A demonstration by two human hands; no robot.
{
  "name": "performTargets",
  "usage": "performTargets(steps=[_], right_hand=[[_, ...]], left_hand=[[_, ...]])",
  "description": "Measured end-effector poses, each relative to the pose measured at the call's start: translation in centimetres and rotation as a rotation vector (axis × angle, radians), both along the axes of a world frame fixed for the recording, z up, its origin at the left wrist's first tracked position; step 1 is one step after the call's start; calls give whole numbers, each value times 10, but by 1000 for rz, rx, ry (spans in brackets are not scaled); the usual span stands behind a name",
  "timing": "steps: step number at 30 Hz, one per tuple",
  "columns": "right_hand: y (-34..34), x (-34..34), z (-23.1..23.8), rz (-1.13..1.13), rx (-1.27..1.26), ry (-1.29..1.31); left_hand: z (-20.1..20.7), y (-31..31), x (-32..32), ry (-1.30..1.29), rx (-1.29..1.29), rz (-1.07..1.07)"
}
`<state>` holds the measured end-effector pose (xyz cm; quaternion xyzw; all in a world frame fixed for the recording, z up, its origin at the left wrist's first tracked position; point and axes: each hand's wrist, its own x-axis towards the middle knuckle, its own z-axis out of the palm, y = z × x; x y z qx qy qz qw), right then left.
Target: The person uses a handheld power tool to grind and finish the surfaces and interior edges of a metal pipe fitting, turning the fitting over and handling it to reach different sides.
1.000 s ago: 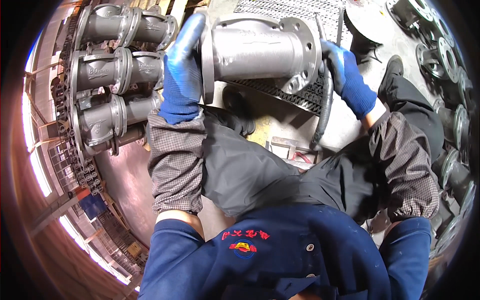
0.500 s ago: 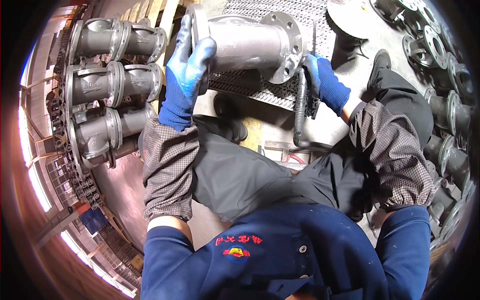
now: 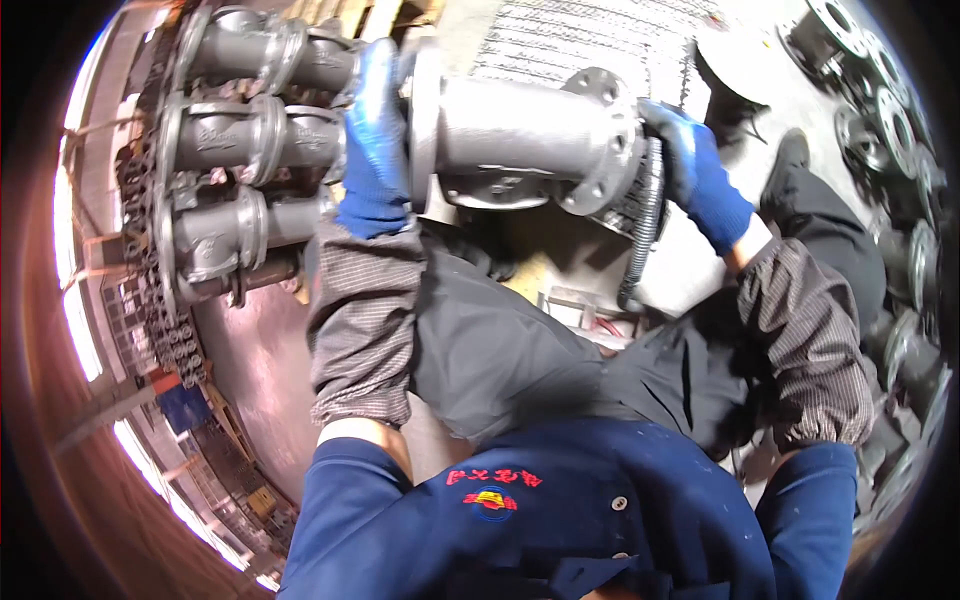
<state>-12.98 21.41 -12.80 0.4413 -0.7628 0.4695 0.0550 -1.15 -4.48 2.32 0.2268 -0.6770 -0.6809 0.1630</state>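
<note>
A grey cast-metal valve body (image 3: 520, 130) with a round flange at each end lies sideways in front of me. My left hand (image 3: 376, 135), in a blue glove, grips its left flange, fingers along the outer face. An oval port (image 3: 495, 190) on the body faces toward me. Beside the bolt-holed right flange is my right hand (image 3: 688, 160), also gloved in blue, its fingers curled and closed. Whatever they hold is mostly hidden. A ribbed flexible hose (image 3: 645, 225) hangs down from just beside those fingers.
Under the valve body is a metal grating bench (image 3: 590, 35). Stacked flanged valve bodies (image 3: 210, 135) stand close on the left, with wooden slats (image 3: 380, 18) behind. A round-topped stand (image 3: 735, 70) is at the far right. More flanged castings (image 3: 895, 130) line the right side.
The valve body has rolled toward me, bringing its port from the far side to the near side. My left hand has shifted along the flange. The whole view has swung slightly.
</note>
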Motion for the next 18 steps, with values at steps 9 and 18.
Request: performTargets(steps=[9, 18], right_hand=[[-3, 16, -16, -154, -3, -1086], [9, 6, -7, -64, 441, -226]], left_hand=[[-9, -5, -12, 399, -191, -271], [2, 37, 3, -148, -355, -180]])
